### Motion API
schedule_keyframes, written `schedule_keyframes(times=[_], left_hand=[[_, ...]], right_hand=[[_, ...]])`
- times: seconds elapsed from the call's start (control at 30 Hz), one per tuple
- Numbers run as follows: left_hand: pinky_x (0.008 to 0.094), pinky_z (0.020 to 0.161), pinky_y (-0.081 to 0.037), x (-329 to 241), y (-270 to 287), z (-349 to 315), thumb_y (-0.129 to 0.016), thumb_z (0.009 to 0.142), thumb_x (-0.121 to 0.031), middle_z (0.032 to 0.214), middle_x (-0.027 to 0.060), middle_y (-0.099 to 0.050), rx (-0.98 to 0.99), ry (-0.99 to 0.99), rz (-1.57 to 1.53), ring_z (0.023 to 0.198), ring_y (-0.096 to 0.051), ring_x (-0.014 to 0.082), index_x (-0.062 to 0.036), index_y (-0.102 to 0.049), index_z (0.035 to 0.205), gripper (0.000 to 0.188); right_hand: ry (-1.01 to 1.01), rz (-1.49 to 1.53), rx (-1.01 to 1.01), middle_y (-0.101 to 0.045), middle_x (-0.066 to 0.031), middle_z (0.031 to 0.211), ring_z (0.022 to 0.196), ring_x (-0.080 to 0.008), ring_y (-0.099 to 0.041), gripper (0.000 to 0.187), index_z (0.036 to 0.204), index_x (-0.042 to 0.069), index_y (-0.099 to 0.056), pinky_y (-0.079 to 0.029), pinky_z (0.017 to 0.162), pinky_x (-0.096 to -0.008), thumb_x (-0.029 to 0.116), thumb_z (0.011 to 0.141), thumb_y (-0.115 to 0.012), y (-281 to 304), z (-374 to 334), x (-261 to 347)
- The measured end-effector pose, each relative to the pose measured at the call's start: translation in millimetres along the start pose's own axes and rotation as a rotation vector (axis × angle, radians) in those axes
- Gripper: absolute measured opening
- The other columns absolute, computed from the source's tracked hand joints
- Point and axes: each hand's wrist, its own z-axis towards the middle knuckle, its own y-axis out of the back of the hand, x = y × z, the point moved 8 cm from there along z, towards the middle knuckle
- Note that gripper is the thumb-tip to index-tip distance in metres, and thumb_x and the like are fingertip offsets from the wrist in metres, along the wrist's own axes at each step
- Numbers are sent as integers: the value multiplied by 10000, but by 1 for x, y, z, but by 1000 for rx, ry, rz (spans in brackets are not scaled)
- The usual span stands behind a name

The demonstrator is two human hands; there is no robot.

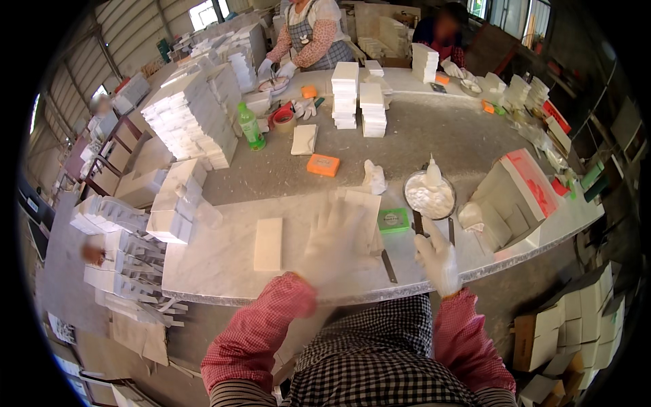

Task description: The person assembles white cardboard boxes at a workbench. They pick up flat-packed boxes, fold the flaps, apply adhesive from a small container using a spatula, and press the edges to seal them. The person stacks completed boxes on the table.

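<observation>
My left hand (331,237), in a white glove and blurred by motion, is over the pale slab with its fingers spread. To its left lies a white rectangular tile (268,244); to its right, several thin white tiles (366,217) are partly hidden behind it. My right hand (439,261), also gloved, is closed at the slab's front right, a dark flat blade (418,222) showing at its fingertips. Beside it are a second narrow blade (451,230) and a third dark flat blade (388,266). A bowl of white paste (428,197) with a nozzle bottle (432,173) stands beyond.
A green box (393,220) and an orange box (323,165) lie on the table. Tall tile stacks (186,119) stand at left, shorter stacks (344,95) at the back. An open carton (512,197) is at right. Two people work across the table, including one in a checked apron (315,41).
</observation>
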Motion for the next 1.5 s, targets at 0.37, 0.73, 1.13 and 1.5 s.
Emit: schedule_keyframes(times=[0.37, 0.73, 1.13, 1.5], left_hand=[[446, 804, -546, 59, 8, -24, -770, 870, -175, 952, 185, -721, -552, 191, -428, 881, -687, 356, 24, -722, 854, 205], [448, 875, -561, 90, -12, -24, -745, 922, -351, 1198, 258, -683, -490, 263, -31, 989, -696, 409, -28, -597, 1335, 546], [400, 842, -590, 46, -26, -5, -788, 816, -619, 1091, 278, -737, 51, 470, -270, 994, -745, 354, 58, -569, 1394, 917], [337, 613, -542, 49, -16, -12, -878, 791, -413, 793, 134, -730, -189, 463, -279, 648, -690, 213, 29, -700, 979, 512]], right_hand=[[96, -398, -29, -748, -179, 943, 932, -352, -714, 570, 1454, 161, -597, -538, 856, -444, 315, 908, -656, 33, 60, -44], [13, -444, -94, -742, -205, 1047, 1006, -395, -700, 413, 1240, 134, -731, -531, 898, -461, 370, 919, -621, 51, 65, -40], [-53, -433, -95, -747, -199, 1106, 1075, -391, -693, 389, 1153, 115, -767, -527, 941, -449, 388, 910, -632, 51, 118, -82], [-6, -358, -106, -747, -119, 846, 782, -214, -716, 289, 1052, 55, -779, -545, 733, -340, 277, 903, -669, 44, 128, -80]])
